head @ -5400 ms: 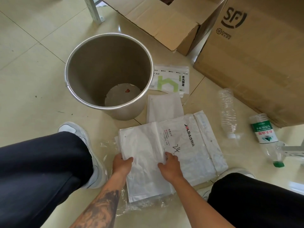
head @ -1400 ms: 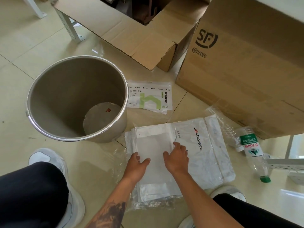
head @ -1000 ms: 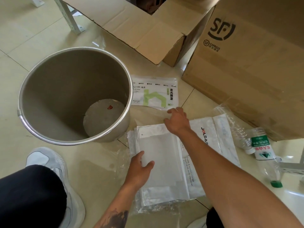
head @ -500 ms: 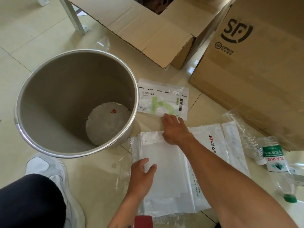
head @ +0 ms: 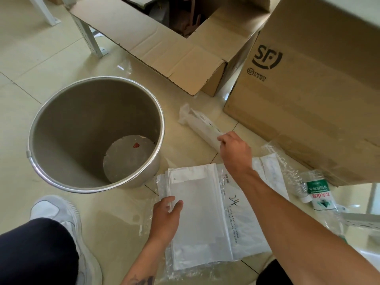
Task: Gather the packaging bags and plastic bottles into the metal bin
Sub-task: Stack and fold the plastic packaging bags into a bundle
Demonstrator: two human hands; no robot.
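With the metal bin point(head: 96, 132) lying empty, one packaging bag point(head: 202, 128) is being pinched by the right hand point(head: 234, 149) while the stack of bags point(head: 203, 219) is being pressed flat by the spread left hand point(head: 166, 217), bottles point(head: 316, 190) untouched.

Labelled bottle point(head: 319, 194) partly behind clear bottle point(head: 296, 183), stack point(head: 197, 212) under forearm

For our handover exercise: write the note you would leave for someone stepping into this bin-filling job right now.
Right hand: shut on a lifted bag, beside the bin.
Left hand: open, flat on the bag stack on the floor.
Bottles: lying on the floor to the right, by the SF box.
Done: nothing binned; bin holds no bags or bottles.
Left: drop the held bag in, then the stack, then the bottles.
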